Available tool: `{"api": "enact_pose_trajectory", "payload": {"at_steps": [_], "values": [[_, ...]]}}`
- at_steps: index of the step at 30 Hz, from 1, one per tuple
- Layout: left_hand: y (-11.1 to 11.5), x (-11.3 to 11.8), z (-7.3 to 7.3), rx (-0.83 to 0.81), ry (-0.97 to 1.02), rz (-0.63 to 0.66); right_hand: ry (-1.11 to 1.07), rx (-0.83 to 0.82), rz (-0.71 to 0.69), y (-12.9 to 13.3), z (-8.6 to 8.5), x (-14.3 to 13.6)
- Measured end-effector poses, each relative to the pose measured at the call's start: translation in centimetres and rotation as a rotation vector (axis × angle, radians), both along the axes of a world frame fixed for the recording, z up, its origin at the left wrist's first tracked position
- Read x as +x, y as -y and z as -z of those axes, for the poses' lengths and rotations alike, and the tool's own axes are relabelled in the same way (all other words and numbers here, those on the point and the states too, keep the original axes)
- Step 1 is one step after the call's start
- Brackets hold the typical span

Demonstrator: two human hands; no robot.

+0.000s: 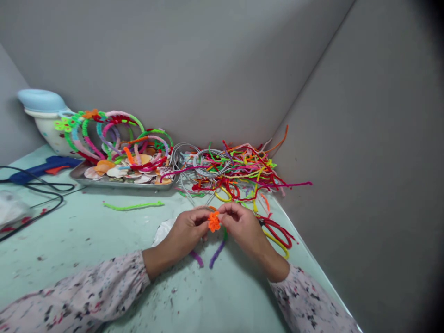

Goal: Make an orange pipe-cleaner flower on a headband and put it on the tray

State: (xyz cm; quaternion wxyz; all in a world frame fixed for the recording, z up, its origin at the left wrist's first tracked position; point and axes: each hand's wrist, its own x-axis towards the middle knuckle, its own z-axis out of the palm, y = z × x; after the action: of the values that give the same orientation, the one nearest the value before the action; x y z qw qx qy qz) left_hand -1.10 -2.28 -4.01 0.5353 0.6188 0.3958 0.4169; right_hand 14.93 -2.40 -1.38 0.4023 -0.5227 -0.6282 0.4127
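Observation:
Between the fingertips of both my hands is a small orange pipe-cleaner flower (214, 222). My left hand (187, 229) pinches it from the left, thumb and fingers closed. From the right, my right hand (244, 226) grips its upper edge in a closed pinch. Below the flower hang two fuzzy purple ends (217, 255) with some green; they look like the legs of a wrapped headband, whose upper part is mostly hidden by my hands. Just right of my right hand lie scissors with red and yellow handles (280, 235).
A metal tray (121, 184) holds shells and several fuzzy headbands. Beside it lie a heap of coloured pipe cleaners (249, 162) and coiled grey wire (208, 163). A lime-green pipe cleaner (133, 206), blue glue gun (45, 169), black cable (57, 203) and blue-lidded white container (52, 125) are leftward.

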Motion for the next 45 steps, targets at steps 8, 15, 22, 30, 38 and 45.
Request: {"api": "enact_pose_trajectory", "payload": {"at_steps": [8,15,22,30,38,45], "values": [[0.2,-0.1,-0.5,0.082,-0.092,-0.006,0.049,0.038,0.024,0.4,-0.4,-0.5],[0.1,-0.1,-0.3,0.044,-0.085,0.013,0.063,0.068,0.017,0.5,-0.3,-0.5],[-0.1,0.0,0.1,-0.015,0.008,0.035,-0.015,0.009,-0.039,0.3,0.0,-0.1],[-0.1,-0.1,0.0,-0.034,-0.023,0.036,-0.066,-0.053,-0.053,0.2,0.0,-0.1],[-0.2,0.0,-0.3,-0.138,0.012,0.09,-0.264,-0.291,-0.158,-0.2,0.2,0.5],[-0.3,-0.1,0.1,-0.139,0.032,0.119,-0.313,-0.367,-0.172,-0.2,0.3,0.4]]}}
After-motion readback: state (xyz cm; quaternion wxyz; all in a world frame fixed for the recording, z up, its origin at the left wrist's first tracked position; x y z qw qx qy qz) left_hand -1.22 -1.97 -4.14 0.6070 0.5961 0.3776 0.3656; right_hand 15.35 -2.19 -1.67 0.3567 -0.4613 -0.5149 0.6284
